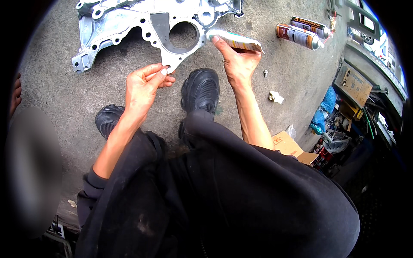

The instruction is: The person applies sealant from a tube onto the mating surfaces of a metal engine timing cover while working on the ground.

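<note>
A silver cast-metal engine cover [92,32] with bolt holes and one large round opening lies across the far part of the view. Its lower pointed tip is pinched between the thumb and fingers of my left hand [142,90]. My right hand [241,66] is wrapped round a flattened, light-coloured sealant tube [243,43], thumb pressing near its front end. The tube's front end meets the cover's rim just right of the round opening. A dark bead [198,22] runs along the rim above that spot; the nozzle itself is hard to make out.
Two spray cans [297,36] lie on the concrete at the far right. A small bolt [265,73] and a crumpled white tissue [276,97] are nearer. Cardboard [287,145], a blue plastic bag [329,99] and clutter line the right side. Another person's fingers [16,92] show at the left edge.
</note>
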A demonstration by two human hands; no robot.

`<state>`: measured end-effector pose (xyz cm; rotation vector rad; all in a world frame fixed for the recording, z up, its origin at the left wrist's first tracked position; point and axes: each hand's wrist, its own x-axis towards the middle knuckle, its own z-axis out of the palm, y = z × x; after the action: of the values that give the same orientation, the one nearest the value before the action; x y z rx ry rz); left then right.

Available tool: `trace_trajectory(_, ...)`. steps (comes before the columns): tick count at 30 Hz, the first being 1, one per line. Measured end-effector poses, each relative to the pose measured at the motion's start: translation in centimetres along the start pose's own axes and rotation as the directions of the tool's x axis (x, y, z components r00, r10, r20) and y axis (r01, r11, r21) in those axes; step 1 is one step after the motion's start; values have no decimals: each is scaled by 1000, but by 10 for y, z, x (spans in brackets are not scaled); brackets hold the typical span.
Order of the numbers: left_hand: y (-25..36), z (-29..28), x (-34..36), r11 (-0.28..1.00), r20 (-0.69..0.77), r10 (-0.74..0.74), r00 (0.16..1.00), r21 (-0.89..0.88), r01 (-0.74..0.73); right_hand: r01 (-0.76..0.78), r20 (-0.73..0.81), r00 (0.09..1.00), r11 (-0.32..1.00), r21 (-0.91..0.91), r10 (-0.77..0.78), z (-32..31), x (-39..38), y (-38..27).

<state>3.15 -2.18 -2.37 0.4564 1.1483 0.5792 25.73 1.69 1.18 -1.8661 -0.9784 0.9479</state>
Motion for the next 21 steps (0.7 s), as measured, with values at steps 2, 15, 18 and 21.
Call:
trace_trajectory(2,0,0,0,1000,2,-1,1000,0,1,30,5,1000,999,19,-30,0,0,1)
trace_trajectory(15,0,0,1,1000,6,-5,1000,0,5,370,138,926,918,-145,-352,0,5,18)
trace_trajectory(18,-1,0,1,1000,2,-5,1000,-7,5,416,167,906,892,-177,-389,0,4,17)
trace_trajectory(21,-2,0,1,1000,3,-5,1000,-16,5,426,193,900,883,-198,-391,-2,3,14)
